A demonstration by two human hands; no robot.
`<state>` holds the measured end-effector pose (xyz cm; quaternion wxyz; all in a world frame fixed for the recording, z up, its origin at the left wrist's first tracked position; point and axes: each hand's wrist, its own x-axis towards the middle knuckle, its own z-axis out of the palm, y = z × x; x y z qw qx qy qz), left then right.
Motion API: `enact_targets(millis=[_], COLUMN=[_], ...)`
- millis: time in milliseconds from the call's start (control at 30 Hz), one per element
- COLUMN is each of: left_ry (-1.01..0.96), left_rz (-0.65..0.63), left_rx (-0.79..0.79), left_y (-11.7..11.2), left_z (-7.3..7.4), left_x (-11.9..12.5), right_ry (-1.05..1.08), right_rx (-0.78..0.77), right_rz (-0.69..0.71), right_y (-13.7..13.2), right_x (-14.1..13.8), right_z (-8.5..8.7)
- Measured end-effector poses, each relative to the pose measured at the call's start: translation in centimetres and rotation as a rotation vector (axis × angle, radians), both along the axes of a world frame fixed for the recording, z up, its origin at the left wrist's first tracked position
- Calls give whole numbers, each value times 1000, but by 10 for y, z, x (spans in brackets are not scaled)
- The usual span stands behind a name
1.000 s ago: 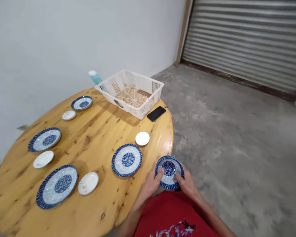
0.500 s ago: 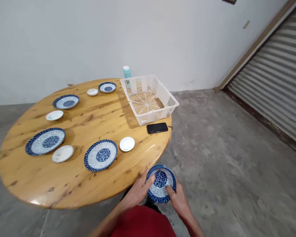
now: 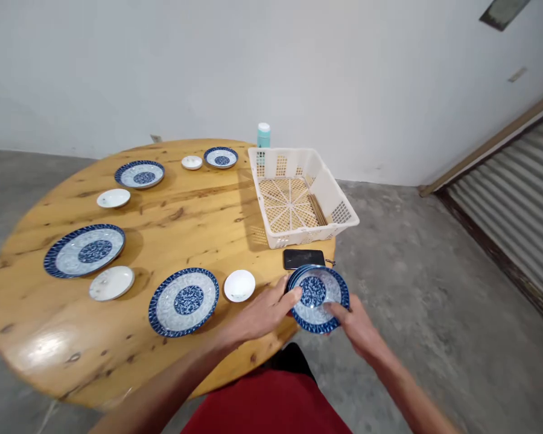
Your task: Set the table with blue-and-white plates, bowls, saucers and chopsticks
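Stacked blue-and-white plates (image 3: 313,293) held two-handed at the wooden table's (image 3: 217,235) edge.
From the left: a blue-rimmed plate (image 3: 183,302) and small white bowl (image 3: 239,286) on the table; the left hand (image 3: 271,307) clasping the stack's left side, the right hand (image 3: 356,322) its right, thumbs on top. Level tilt and even thumb pressure should prevent slipping.

Glossy ceramic-looking dish stack (image 3: 315,294), shiny wooden table (image 3: 185,226)

The stacked blue plates (image 3: 314,293) have moved nearer the black phone (image 3: 302,258).
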<state>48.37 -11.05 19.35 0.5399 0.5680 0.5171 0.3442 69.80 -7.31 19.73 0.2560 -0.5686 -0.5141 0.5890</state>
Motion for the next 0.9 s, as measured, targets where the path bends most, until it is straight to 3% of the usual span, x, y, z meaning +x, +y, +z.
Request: enact_targets(millis=[200,300,367,467,600,767,900], left_ry=[-169,-229,-237,-182,-140,-201,-372], left_rz=[112,182,237,362,506,687,880], left_rx=[7,36,37,-7,-122,-264,-346], left_y=[72,117,150,200,263,336,389], left_z=[40,48,47,34,3,-42,-66], left_x=[-20,-28,-31,-32,-29,-31,-39], right_ry=[9,40,49,37,10,-17,-52], right_rx=[31,43,11,-81,-182,-264,-285], right_rz=[116,155,204,253,292,305,298], right_y=[96,151,192,254,327,396,441], right_x=[-33,-50,-60,-73,-89,-114,-143], right_z=[50,60,57,39,3,-33,-56])
